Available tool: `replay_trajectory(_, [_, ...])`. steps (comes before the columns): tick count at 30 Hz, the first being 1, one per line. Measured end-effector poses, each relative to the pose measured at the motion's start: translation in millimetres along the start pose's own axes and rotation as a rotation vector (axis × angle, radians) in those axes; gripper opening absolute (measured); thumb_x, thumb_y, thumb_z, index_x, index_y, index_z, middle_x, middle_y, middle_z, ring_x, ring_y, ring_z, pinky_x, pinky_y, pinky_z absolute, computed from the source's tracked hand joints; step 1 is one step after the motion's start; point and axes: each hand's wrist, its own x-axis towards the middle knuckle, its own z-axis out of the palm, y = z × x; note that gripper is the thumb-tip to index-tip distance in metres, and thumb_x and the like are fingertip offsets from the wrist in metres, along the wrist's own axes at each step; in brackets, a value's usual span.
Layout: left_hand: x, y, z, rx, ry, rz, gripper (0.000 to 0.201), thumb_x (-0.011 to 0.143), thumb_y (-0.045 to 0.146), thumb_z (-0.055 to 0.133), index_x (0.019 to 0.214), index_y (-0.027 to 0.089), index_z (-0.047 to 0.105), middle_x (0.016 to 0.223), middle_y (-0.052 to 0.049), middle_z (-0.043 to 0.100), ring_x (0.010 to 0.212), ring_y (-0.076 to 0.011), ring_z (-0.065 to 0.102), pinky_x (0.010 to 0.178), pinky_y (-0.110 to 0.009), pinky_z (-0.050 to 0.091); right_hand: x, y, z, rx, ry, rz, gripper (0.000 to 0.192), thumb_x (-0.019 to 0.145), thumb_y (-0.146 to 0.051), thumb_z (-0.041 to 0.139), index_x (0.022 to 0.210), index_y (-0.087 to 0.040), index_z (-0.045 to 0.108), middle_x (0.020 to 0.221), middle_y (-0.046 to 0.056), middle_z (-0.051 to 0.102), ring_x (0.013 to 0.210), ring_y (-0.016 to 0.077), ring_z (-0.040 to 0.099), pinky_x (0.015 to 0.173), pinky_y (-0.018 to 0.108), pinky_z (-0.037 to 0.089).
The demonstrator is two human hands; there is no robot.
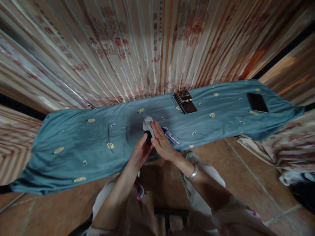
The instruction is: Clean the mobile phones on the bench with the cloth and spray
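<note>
Near the front edge of the teal cloth cover (128, 131), both my hands are together at the centre of the view. My left hand (141, 150) is closed around a small black object (148, 136), mostly hidden by the fingers, so its kind does not show. A light grey cloth (147, 123) lies against that object. My right hand (161, 142), wearing a silver bracelet (194, 172), presses the cloth with its fingers held together. Just right of it lies a clear plastic bottle (173, 137) with a blue top.
Farther back, a dark flat device (189, 107) lies with a smaller brown checked case (183, 95) on top. Another dark tablet-like device (257, 102) rests at the right end. Striped curtains (137, 49) hang behind the covered surface. Tiled floor (236, 170) shows in front.
</note>
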Motion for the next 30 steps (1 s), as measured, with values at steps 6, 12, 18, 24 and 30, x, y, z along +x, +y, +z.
replay_trajectory(6, [2.5, 10.8, -1.8, -0.042, 0.068, 0.043, 0.034, 0.075, 0.041, 0.068, 0.1, 0.018, 0.07, 0.112, -0.004, 0.072, 0.114, -0.0237, 0.061, 0.095, -0.032, 0.05, -13.6, -7.1, 9.2, -0.139, -0.062, -0.169, 0.07, 0.098, -0.052, 0.029, 0.154, -0.02, 0.004, 0.163, 0.007, 0.003, 0.149, 0.0254, 0.002, 0.121, 0.049, 0.013])
replay_trajectory(12, [5.1, 12.0, -0.8, -0.12, 0.119, -0.001, 0.022, 0.085, 0.034, 0.057, 0.094, 0.018, 0.07, 0.096, -0.002, 0.074, 0.102, -0.0179, 0.065, 0.086, -0.025, 0.051, -18.2, -9.0, 9.7, -0.239, -0.108, -0.261, 0.072, 0.097, -0.052, 0.034, 0.154, -0.019, 0.006, 0.163, 0.009, 0.0, 0.149, 0.0283, 0.003, 0.119, 0.052, 0.017])
replay_trajectory(18, [2.8, -3.7, 1.7, -0.053, 0.002, 0.047, 0.033, 0.072, 0.038, 0.072, 0.097, 0.017, 0.072, 0.099, -0.004, 0.073, 0.106, -0.022, 0.063, 0.093, -0.031, 0.047, -10.3, 0.0, 2.6, -0.185, -0.059, -0.218, 0.07, 0.098, -0.048, 0.032, 0.154, -0.02, 0.0, 0.162, 0.008, 0.007, 0.149, 0.0252, 0.006, 0.121, 0.05, 0.016])
replay_trajectory(24, [-3.6, -15.5, 5.1, 0.086, -0.094, 0.044, 0.031, 0.064, 0.043, 0.078, 0.074, 0.014, 0.074, 0.083, -0.008, 0.074, 0.087, -0.0215, 0.067, 0.084, -0.034, 0.05, 3.3, 9.6, -7.9, -0.047, 0.05, -0.038, 0.062, 0.099, -0.047, 0.026, 0.154, -0.024, 0.012, 0.162, 0.003, 0.014, 0.149, 0.0201, 0.007, 0.122, 0.045, 0.013])
replay_trajectory(30, [0.2, -11.5, -2.2, 0.312, -0.065, 0.126, 0.041, 0.056, 0.041, 0.083, 0.086, 0.014, 0.075, 0.082, -0.007, 0.073, 0.081, -0.02, 0.065, 0.079, -0.033, 0.049, 14.5, 11.2, -16.5, 0.183, 0.183, 0.039, 0.052, 0.096, -0.045, 0.041, 0.144, -0.025, 0.04, 0.147, 0.006, 0.046, 0.137, 0.0196, 0.04, 0.117, 0.038, 0.026])
